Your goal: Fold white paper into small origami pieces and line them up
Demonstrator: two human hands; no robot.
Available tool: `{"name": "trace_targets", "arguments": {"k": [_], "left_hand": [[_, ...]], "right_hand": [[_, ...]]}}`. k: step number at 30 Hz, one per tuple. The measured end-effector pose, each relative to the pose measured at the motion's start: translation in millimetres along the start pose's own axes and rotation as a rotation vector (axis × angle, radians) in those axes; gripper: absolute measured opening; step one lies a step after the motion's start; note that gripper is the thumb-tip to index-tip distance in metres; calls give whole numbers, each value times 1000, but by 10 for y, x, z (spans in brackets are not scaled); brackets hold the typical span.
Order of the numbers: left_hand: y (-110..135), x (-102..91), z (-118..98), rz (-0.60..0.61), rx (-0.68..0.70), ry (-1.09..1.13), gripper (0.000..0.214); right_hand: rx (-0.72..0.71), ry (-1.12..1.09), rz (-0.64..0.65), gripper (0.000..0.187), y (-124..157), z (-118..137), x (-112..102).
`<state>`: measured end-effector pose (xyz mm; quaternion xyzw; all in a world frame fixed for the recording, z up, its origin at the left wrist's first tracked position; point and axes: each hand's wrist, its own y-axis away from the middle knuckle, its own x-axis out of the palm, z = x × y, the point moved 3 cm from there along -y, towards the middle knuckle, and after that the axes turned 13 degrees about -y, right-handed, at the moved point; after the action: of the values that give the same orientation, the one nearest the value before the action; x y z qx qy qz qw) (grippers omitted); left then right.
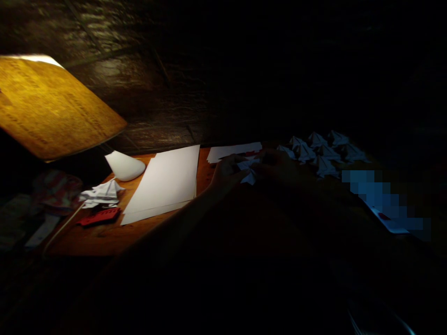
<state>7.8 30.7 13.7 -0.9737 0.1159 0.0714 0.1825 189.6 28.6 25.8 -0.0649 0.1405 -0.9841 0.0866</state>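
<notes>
The scene is very dark, lit by one lamp. My left hand (226, 172) and my right hand (279, 166) meet over a wooden table (104, 235). Between them is a small folded white paper piece (249, 171); both hands have their fingers closed on it. The right hand is mostly in shadow. A stack of plain white sheets (164, 184) lies just left of my left hand. Several finished folded paper figures (323, 151) sit in a cluster to the right of my right hand.
A yellow lampshade (52, 107) on a white base (125, 166) stands at the far left. A crumpled white paper (101, 193) and a red flat object (100, 216) lie near it. Another white sheet (232, 151) lies behind the hands. A blurred blue patch (380, 195) is at right.
</notes>
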Motion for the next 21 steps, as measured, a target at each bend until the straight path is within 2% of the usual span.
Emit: {"name": "trace_targets", "arguments": {"k": [7,11,16,21], "left_hand": [[-23,-8,7,-22,-3,5,27],[-6,-23,27,-65,-27,25,36],[-11,-19,114,-70,-142,101,40],[-69,8,219,-76,-191,184,43]], "right_hand": [[-81,0,85,20,10,51,56],[-118,-23,125,19,5,63,63],[-204,95,87,16,-10,50,13],[-384,279,66,12,-2,85,-19]]}}
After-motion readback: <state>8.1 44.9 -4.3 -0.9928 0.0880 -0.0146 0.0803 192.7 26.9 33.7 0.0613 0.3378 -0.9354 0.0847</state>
